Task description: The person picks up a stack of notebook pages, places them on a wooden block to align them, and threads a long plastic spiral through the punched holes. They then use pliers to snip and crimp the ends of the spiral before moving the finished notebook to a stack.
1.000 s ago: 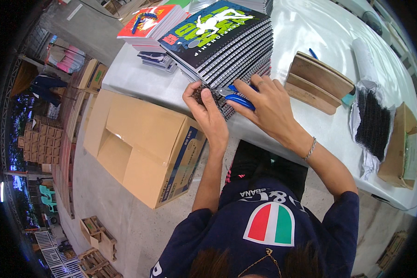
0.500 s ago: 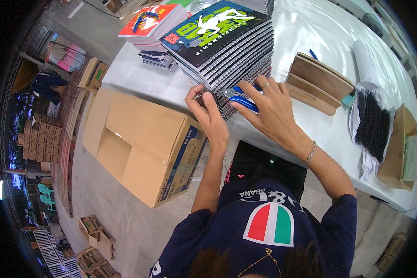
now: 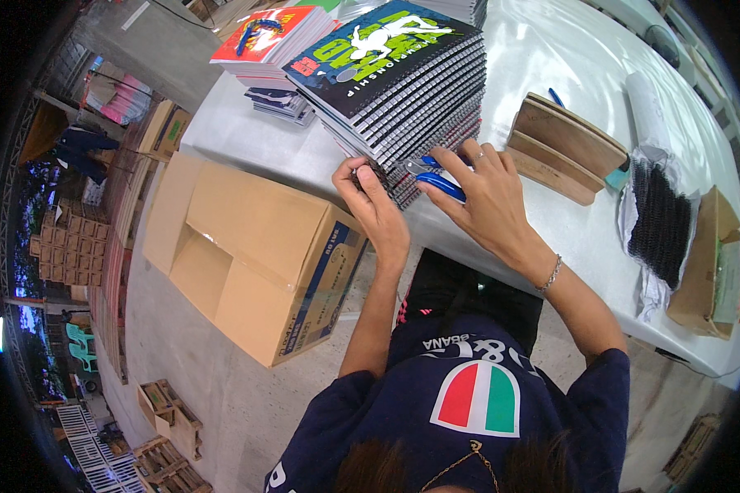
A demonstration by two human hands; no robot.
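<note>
A tall stack of spiral-bound notebooks [image 3: 403, 90] stands at the table's near edge, its wire-bound spines facing me. My left hand [image 3: 378, 218] is closed at the near left corner of the stack, thumb and fingers on the ends of the spirals; exactly what lies between the fingertips is hidden. Blue-handled wire cutters [image 3: 442, 186] are gripped in my right hand [image 3: 493, 205]. Their metal jaws point left at the spines, close to my left fingertips. Whether the jaws touch a wire is too small to tell.
An open cardboard box [image 3: 263, 238] sits left of the stack. Behind it are red-covered books [image 3: 263, 37] in a pile. To the right stand a wooden stepped block [image 3: 563, 148], a bundle of black spiral coils [image 3: 659, 218] in white wrapping and a cardboard tray [image 3: 703, 271].
My right hand and the cutters have shifted slightly right and toward me. My left hand remains at the corner of the stack, with only a small shift.
</note>
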